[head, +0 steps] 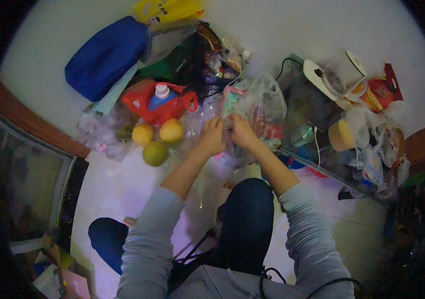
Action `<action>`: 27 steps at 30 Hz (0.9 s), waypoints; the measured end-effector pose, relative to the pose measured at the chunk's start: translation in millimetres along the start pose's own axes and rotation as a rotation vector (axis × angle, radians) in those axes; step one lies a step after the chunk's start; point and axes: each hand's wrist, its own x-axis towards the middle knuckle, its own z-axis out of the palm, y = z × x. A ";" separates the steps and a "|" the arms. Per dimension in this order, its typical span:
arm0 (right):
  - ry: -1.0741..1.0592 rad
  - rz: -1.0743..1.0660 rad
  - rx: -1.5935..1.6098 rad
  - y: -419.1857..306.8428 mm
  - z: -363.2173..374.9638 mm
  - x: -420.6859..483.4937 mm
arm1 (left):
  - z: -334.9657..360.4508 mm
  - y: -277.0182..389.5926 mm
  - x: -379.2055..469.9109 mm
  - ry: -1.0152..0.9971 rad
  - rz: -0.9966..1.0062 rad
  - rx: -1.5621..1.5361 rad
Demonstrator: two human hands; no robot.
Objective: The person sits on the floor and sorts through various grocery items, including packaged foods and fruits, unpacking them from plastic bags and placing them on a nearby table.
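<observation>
My left hand (212, 136) and my right hand (242, 131) are close together over clear plastic bags, fingers curled. What lies between the fingers is too blurred to tell. Just beyond them is a pink-and-teal package (232, 98), beside a clear plastic bag (270, 99) with handles, which has something red in it. To the left sit two yellow round fruits (142, 134) (171, 130) and a green round fruit (155, 153). Behind the fruits, a red plastic bag (134, 98) holds a blue bottle with a white cap (162, 91).
A blue fabric bag (107, 58) leans against the wall at the back left. At right a glass-topped table (302, 159) bears a roll of tape (341, 135), a white-rimmed container (315, 76), plastic bags and a red package (381, 93). A white cable (316, 149) hangs over its edge.
</observation>
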 end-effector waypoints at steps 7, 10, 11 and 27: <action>-0.064 0.315 -0.189 -2.1 -43.0 6.0 | 58.8 24.9 43.1 0.036 -0.301 -0.132; -0.379 0.391 -0.133 -5.5 -44.5 1.6 | 46.7 5.9 38.8 0.027 -0.358 -0.184; -0.444 0.432 -0.140 -6.7 -42.1 0.3 | 43.0 0.8 32.7 0.151 -0.294 -0.268; -0.263 0.169 0.340 16.3 -18.4 32.8 | 6.6 -57.8 -56.2 0.331 -0.449 -0.497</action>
